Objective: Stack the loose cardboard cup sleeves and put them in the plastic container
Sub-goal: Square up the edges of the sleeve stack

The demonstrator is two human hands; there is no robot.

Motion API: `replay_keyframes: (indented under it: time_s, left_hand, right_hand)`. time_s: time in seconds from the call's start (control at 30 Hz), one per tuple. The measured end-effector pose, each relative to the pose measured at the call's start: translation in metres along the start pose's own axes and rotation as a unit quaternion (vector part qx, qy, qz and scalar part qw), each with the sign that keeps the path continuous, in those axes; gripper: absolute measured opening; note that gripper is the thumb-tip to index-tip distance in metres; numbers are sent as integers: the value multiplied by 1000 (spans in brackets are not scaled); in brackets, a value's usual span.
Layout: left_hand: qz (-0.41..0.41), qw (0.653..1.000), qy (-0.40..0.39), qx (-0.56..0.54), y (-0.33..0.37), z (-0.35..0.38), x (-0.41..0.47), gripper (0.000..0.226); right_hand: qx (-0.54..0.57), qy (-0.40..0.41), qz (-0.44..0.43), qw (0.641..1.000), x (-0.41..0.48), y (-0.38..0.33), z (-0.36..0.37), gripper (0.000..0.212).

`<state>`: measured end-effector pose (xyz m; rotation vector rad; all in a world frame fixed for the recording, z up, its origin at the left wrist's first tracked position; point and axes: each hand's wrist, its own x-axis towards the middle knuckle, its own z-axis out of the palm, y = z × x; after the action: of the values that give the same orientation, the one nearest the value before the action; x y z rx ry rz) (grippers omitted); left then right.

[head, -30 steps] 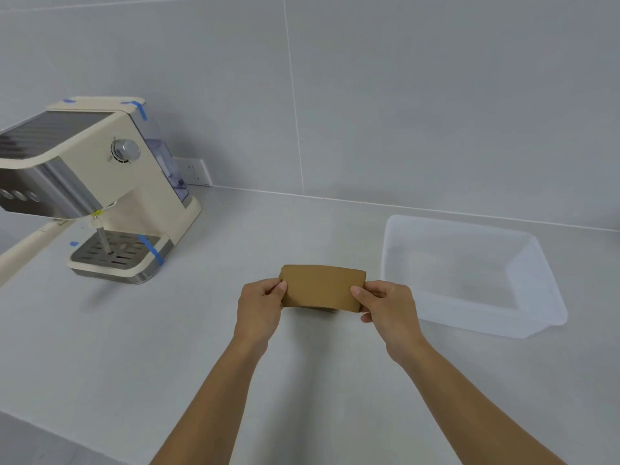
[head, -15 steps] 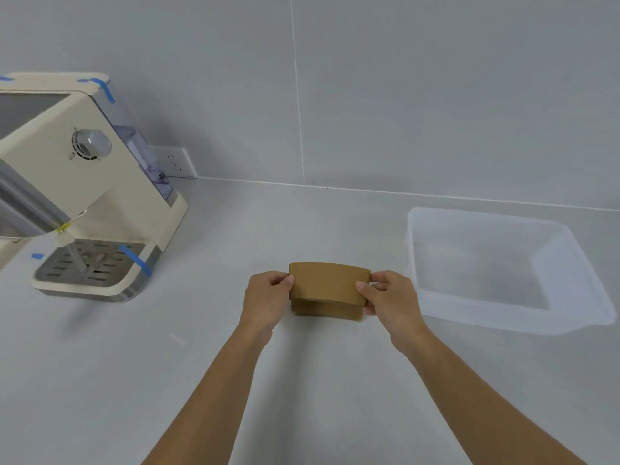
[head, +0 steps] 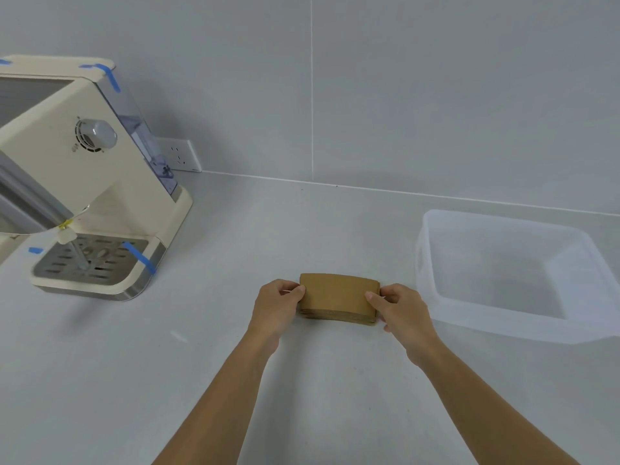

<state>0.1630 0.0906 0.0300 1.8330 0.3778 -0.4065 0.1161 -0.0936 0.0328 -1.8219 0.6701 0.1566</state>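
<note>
On the pale surface (head: 302, 380), about midway between a cream coffee machine (head: 90, 182) at the left and a clear plastic container (head: 436, 297) at the right, sits a squared-up stack of brown cardboard cup sleeves (head: 337, 298). The left hand (head: 276, 305) pinches the stack's left end, thumb on top and fingers curled against the side; the right hand (head: 401, 308) does the same at the right end. Both hands are closed on the pile, which looks to rest on or just above the surface; I cannot tell which. The container stands empty, just beside the right hand, its open top facing up.

The sleeves should be very light and each one thin and bendy, but pressed flat together they will likely act as a fairly stiff block. The cardboard is matte, so slipping from the fingers is a small risk; the greater risk, I judge, is the layers fanning or sliding apart if the grip slackens. Holding at the two short ends, with thumbs pressing down on the top sleeve and fingers under the bottom one, seems the soundest hold for carrying the whole pile into the container.
</note>
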Motion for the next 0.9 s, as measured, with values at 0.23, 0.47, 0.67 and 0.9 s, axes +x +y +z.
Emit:
replay_keyframes:
  time_s: [0.23, 0.47, 0.67, 0.9]
  left_hand:
    - [-84, 994, -67, 0, 11, -10, 11, 43]
    - [-81, 993, -86, 25, 11, 1, 15, 61]
    - [-52, 979, -190, -51, 10, -15, 8, 33]
    - [159, 979, -114, -49, -15, -12, -9, 52]
  right_hand:
    - [11, -3, 78, 997, 9, -4, -4, 51]
    - [41, -55, 101, 993, 11, -16, 3, 49]
    - [131, -115, 44, 984, -2, -13, -2, 25]
    - [118, -40, -111, 986, -18, 1, -3, 43]
